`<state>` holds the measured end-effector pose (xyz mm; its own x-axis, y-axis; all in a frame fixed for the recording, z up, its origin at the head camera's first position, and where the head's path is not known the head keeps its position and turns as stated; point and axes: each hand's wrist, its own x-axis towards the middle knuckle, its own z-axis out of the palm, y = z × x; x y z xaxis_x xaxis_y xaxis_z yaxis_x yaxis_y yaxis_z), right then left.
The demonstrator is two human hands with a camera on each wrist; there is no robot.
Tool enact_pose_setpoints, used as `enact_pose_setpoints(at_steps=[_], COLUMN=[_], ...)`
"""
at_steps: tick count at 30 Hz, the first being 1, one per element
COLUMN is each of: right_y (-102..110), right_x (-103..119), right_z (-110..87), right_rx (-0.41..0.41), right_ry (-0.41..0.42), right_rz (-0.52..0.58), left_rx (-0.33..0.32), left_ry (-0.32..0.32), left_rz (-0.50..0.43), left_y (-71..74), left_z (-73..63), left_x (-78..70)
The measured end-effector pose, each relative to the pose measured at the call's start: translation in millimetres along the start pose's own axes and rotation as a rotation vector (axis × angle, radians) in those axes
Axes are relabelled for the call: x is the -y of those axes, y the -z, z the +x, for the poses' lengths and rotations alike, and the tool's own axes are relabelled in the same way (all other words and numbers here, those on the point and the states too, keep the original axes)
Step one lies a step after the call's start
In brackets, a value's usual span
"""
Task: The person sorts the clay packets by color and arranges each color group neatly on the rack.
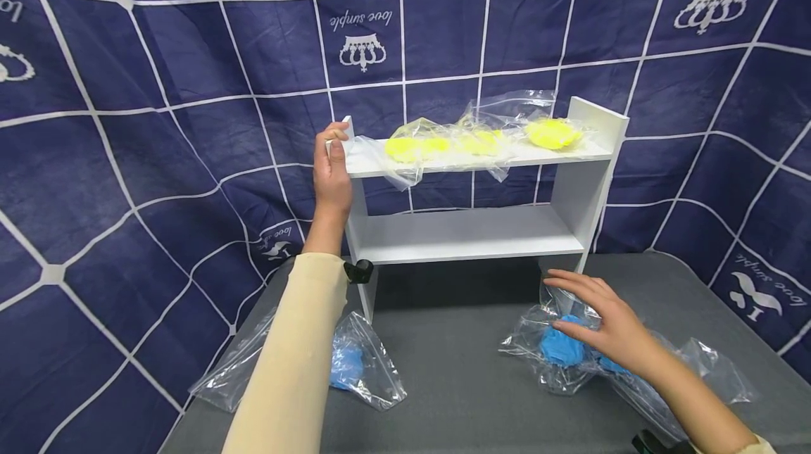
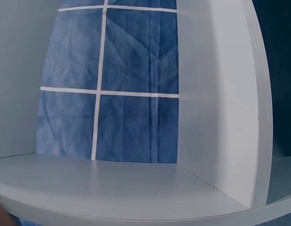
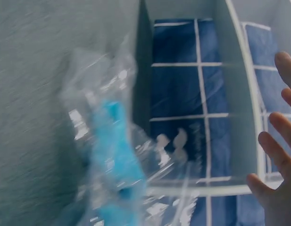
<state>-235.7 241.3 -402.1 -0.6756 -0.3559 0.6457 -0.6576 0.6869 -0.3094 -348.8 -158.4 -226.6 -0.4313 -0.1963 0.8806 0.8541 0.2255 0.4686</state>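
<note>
In the head view, gripping the white shelf (image 1: pixel 472 232) at its top left end with curled fingers of the left hand (image 1: pixel 332 176); hovering over a clear bag of blue stuff (image 1: pixel 561 346) on the dark table (image 1: pixel 453 383) with loosely spread, empty fingers of the right hand (image 1: pixel 608 327); likely light, soft, slippery, so best pinched by slack plastic; in the left wrist view, facing stiff-looking shelf, probably best steadied by side edges; impossible to tell finger state there; in the right wrist view, spreading fingers apart from the bag.
</note>
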Motion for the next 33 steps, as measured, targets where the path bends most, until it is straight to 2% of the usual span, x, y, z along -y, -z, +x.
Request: enact_pose_setpoints(at_steps=[6,10,17,20,25,33], right_y=[-8,-15,-27,-32,-37,-39], right_x=[-13,-21,-36,-42,-46,-43], right_z=[-20.3,-33.0,-46.4,-51.6,-57.5,-60.0], right_rx=[0.012,0.007,0.070,0.085,0.116,0.179], right_ry=[-0.013,-0.018,-0.063,-0.069,-0.110,-0.202], right_rz=[0.055,0.012,-0.053,-0.110,-0.177,-0.171], left_rx=[-0.007,-0.001,-0.021,-0.021,-0.012,-0.016], left_ry=[-0.009,0.007,-0.011,-0.015,-0.035,-0.036], left_rz=[-0.013,-0.012,0.007,0.007,-0.006,-0.009], left_y=[0.7,0.1,2.2,3.0,3.1,2.0], left_z=[-0.9,-1.5,2.7,3.8,3.9,4.7], left_x=[0.7,2.1,31.7,39.0,41.8,41.4])
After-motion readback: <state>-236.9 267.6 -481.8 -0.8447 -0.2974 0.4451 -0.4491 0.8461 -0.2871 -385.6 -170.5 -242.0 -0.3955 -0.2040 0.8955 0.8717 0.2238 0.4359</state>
